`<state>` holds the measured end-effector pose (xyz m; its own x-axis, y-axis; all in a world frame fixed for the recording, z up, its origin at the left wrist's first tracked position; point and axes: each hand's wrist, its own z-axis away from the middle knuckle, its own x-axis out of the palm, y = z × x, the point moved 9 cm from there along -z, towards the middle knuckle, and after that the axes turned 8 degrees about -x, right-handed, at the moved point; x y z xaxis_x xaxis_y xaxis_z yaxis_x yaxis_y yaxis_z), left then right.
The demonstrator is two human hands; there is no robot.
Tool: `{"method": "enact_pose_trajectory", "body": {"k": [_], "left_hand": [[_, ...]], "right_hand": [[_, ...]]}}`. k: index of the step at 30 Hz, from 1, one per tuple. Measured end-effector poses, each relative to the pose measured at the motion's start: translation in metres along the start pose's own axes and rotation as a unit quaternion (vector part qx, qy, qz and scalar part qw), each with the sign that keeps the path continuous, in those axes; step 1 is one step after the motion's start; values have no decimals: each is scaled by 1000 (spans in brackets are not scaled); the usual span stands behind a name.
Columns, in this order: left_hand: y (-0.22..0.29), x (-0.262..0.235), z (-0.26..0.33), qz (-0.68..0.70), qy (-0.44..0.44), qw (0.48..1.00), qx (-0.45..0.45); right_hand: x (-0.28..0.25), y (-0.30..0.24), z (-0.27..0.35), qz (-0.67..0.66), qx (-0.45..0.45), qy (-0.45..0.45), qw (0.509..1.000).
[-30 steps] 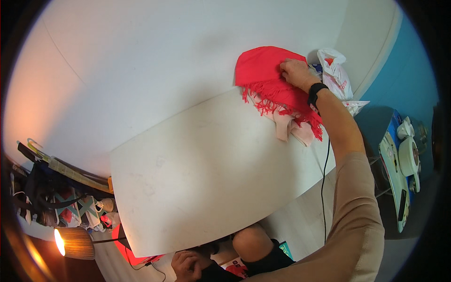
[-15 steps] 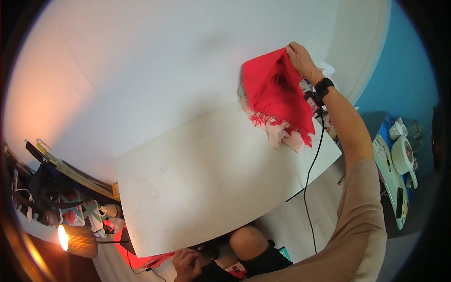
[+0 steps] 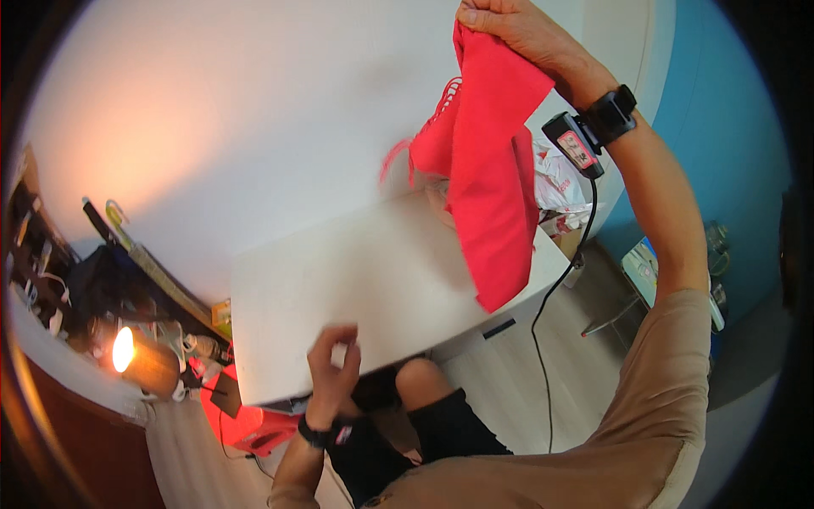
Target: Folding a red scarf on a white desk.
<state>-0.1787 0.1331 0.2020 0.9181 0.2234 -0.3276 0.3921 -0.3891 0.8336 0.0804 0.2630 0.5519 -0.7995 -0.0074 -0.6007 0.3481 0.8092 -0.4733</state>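
Observation:
A red fringed scarf (image 3: 496, 161) hangs from my right hand (image 3: 517, 32), raised at the top of the view. The fingers pinch the scarf's upper edge, and its long folded part drops over the far right of the white table (image 3: 365, 280). Behind the scarf a bit of beige cloth (image 3: 439, 197) shows; most of it is hidden. My left hand (image 3: 332, 373) is over the table's near edge, somewhat blurred, its fingers bent with a gap between them and the thumb. Nothing is visible in it.
Crumpled white plastic bags (image 3: 560, 182) lie at the table's right end. A black cable (image 3: 537, 339) runs down from my right wrist's device. At left are a lit lamp (image 3: 148, 365), a red stool (image 3: 254, 424) and an umbrella (image 3: 157, 271). A folding table (image 3: 638, 271) stands right.
My right hand has lifted the red scarf up and nearer, uncovering the plastic bags. My left hand has risen from near my lap to the table's near edge.

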Motion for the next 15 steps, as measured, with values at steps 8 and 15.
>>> {"method": "enact_pose_trajectory", "body": {"k": [8, 15], "left_hand": [[101, 33, -28, 333, -58, 934, -118], [50, 88, 38, 210, -273, 928, -141]], "right_hand": [[69, -82, 87, -32, 6, -34, 999], [120, -71, 173, -163, 117, -114, 973]]}}
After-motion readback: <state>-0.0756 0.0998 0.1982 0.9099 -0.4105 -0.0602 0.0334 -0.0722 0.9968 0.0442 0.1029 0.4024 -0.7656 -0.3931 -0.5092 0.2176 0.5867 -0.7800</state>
